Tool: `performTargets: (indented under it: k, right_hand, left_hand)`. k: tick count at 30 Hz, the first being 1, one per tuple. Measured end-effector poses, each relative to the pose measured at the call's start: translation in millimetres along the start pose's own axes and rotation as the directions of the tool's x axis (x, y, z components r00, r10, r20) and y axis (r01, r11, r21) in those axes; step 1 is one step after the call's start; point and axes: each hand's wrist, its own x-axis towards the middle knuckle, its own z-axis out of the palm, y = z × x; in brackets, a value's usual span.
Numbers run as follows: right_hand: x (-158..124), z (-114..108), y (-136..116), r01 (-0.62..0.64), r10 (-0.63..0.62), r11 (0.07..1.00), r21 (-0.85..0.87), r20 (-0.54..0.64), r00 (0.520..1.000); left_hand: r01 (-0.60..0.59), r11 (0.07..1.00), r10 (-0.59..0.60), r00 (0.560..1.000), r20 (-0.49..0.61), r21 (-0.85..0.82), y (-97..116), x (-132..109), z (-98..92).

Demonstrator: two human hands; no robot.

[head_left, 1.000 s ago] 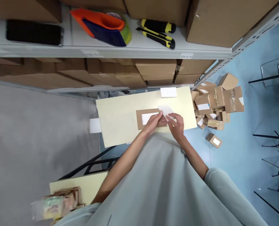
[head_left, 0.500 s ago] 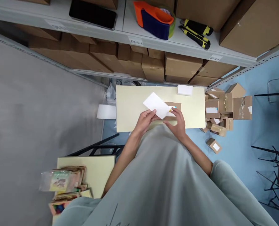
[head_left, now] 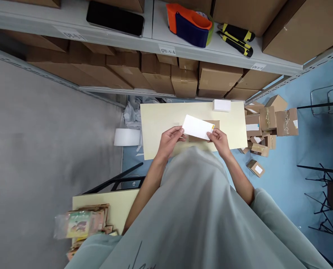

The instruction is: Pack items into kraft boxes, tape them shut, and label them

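A white sheet of label paper point(head_left: 198, 127) with a small yellow mark at its right corner is held up over the pale table point(head_left: 161, 116). My left hand point(head_left: 170, 140) pinches the sheet's left end between thumb and fingers. At the opposite end, my right hand point(head_left: 219, 140) grips the corner by the yellow mark. Beneath the sheet lies a flat brown cardboard box point(head_left: 215, 123), mostly covered by the paper and my hands. Near the table's back edge rests a stack of white labels or a white box point(head_left: 222, 105).
Above the table runs a shelf point(head_left: 138, 43) with a phone point(head_left: 115, 18), an orange and blue tape dispenser point(head_left: 190, 26) and yellow-black utility knives point(head_left: 236, 39). Cardboard parcels point(head_left: 269, 119) are piled on the right. Bagged picture items point(head_left: 81, 224) lie on a lower-left table.
The white sheet has turned to lie more level. My right hand has moved right and now holds its right corner, while my left hand keeps the left end.
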Motion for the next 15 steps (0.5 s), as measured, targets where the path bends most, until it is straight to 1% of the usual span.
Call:
performTargets:
  k: [3,6,10,15]
  right_hand:
    - [3,-9,-4,0.037,-0.037,0.999,-0.028,0.011,0.999]
    - [5,-16,-8,0.068,-0.067,0.996,-0.054,0.014,0.998]
    - [7,-22,-12,0.091,-0.089,0.993,-0.076,0.024,0.996]
    - [11,-29,-14,0.109,-0.107,0.990,-0.092,0.027,0.994]
  left_hand:
    - [0.016,0.996,-0.018,1.000,0.022,0.084,7,2,-14.2]
    - [0.024,0.986,-0.039,0.995,0.093,0.162,10,2,-19.8]
    - [0.004,0.971,-0.045,0.985,0.168,0.237,13,1,-19.1]
    - [-0.017,0.960,-0.044,0.977,0.210,0.279,16,4,-13.6]
